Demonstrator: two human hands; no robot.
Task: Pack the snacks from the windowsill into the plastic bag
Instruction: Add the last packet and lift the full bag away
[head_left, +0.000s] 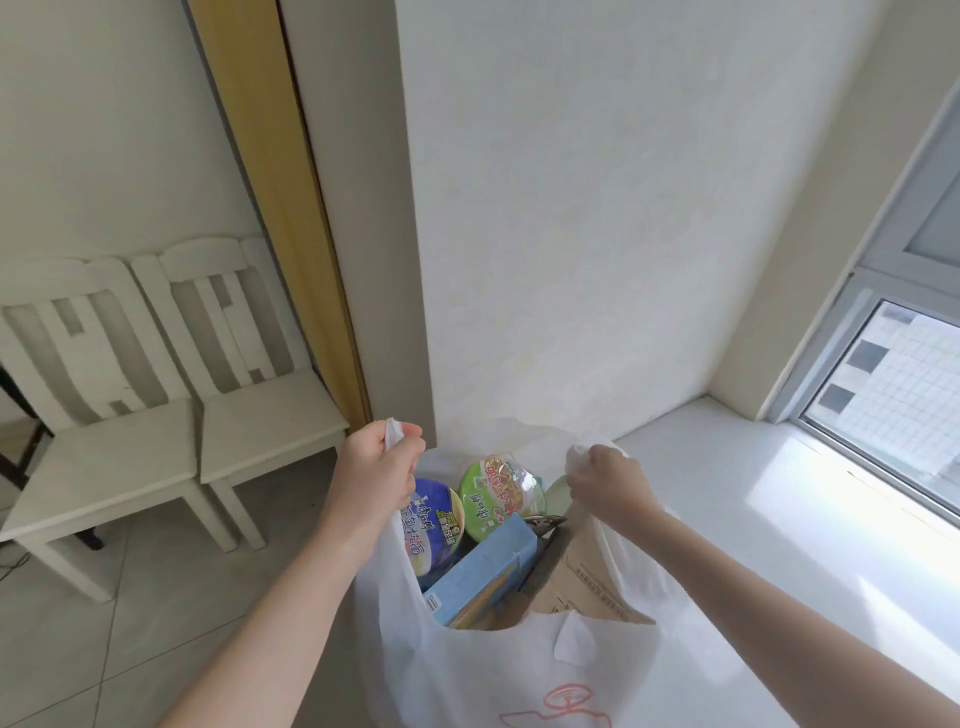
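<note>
Left hand (379, 467) and right hand (605, 483) each clenched on a handle of the plastic bag (467, 665) at the windowsill's (779, 519) near left corner, noodle bowls (496, 493) and blue box (483, 571) inside: likely to tear a thin handle, or be pierced by a box corner, if hoisted unevenly.

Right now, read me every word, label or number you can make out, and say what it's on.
Nothing reads clearly enough to quote.
Blue bowl lid: Chinese print, too blurred to read.
Green bowl lid: Chinese print, too blurred.
Cardboard box: a line of print, too small.
Plastic bag: red drawn logo, no words visible.
</note>
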